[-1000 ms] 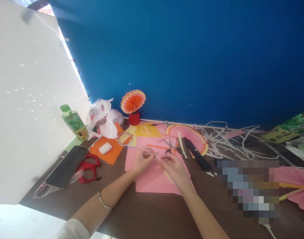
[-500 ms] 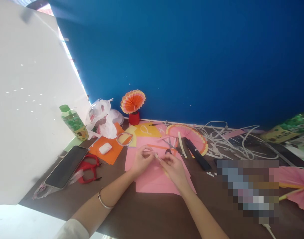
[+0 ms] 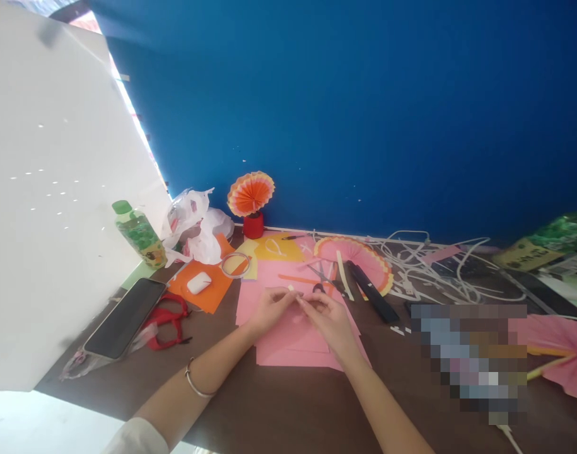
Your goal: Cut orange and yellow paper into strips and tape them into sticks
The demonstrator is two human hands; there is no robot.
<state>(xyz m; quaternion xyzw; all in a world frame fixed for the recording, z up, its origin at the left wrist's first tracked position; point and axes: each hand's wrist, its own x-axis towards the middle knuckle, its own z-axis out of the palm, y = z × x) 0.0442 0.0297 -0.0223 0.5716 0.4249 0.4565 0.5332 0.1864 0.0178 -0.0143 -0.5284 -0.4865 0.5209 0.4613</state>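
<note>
Over a stack of pink paper (image 3: pixel 292 354), my left hand (image 3: pixel 272 309) and my right hand (image 3: pixel 330 320) meet fingertip to fingertip. Both are closed in a pinch. A small whitish piece (image 3: pixel 291 288) shows at the left fingertips; it is too small and blurred to name, and the fingers hide most of whatever is between them. Just beyond the hands lie an orange paper strip (image 3: pixel 292 278) and scissors (image 3: pixel 319 287) with dark handles, partly covered by my right hand.
Right of the paper are a pink pleated paper fan (image 3: pixel 359 255), a black bar-shaped object (image 3: pixel 374 293) and tangled white cables (image 3: pixel 453 277). On the left lie a roll of tape (image 3: pixel 235 265), a white case (image 3: pixel 198 283), a phone (image 3: pixel 125 318) and a green-capped bottle (image 3: pixel 139 233).
My fingertips have drawn closer together, and the whitish piece between them is now mostly covered. The left fingers have curled down slightly. The objects on the table stay in place.
</note>
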